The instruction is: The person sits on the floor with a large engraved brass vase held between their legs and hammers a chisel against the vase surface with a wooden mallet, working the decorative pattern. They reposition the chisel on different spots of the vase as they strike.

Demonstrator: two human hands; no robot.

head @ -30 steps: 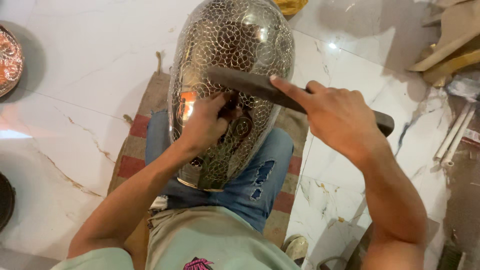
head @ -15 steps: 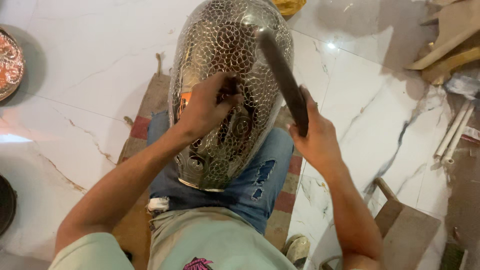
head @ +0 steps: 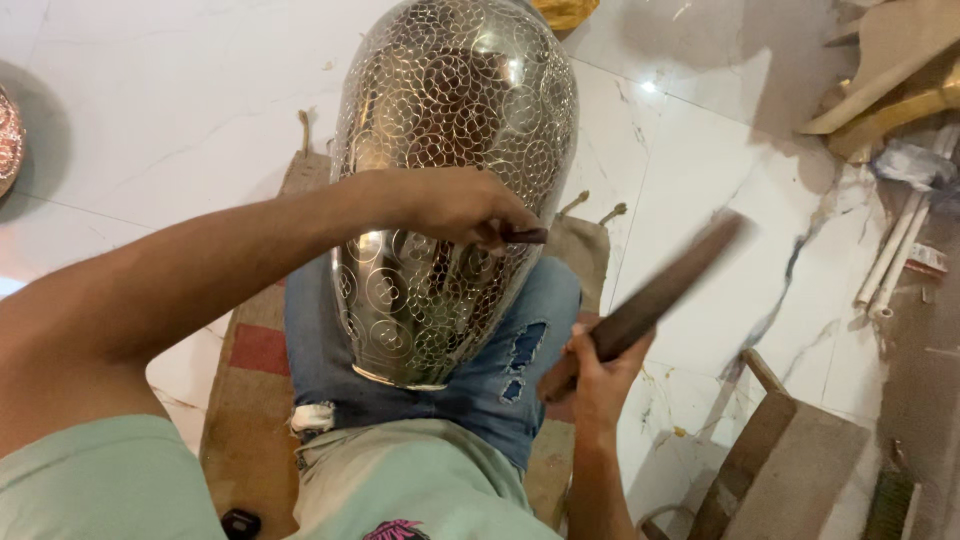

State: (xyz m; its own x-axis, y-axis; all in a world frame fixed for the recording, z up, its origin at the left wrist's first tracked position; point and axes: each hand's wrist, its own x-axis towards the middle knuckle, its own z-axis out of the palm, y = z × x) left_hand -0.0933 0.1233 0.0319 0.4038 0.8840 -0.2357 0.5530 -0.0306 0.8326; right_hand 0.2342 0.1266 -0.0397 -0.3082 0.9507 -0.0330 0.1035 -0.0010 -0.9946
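Note:
A large shiny metal vase (head: pixel 455 120), covered in circle patterns, rests on my lap over my blue jeans (head: pixel 500 370). My left hand (head: pixel 455 205) lies across its side, pinching a small dark punch (head: pixel 522 236) against the metal. To the right of the vase, my right hand (head: pixel 590 375) grips a long dark wooden stick (head: pixel 665 290), raised and blurred, apart from the vase.
A burlap mat (head: pixel 250 400) lies under me on the white marble floor (head: pixel 150 90). A wooden block (head: pixel 790 470) sits at lower right. Pipes and scrap pieces (head: pixel 900 250) line the right edge. A patterned metal dish (head: pixel 8 140) lies at far left.
My right hand has pulled the stick down and away to the right of the vase. The left hand has shifted right across the vase with the punch.

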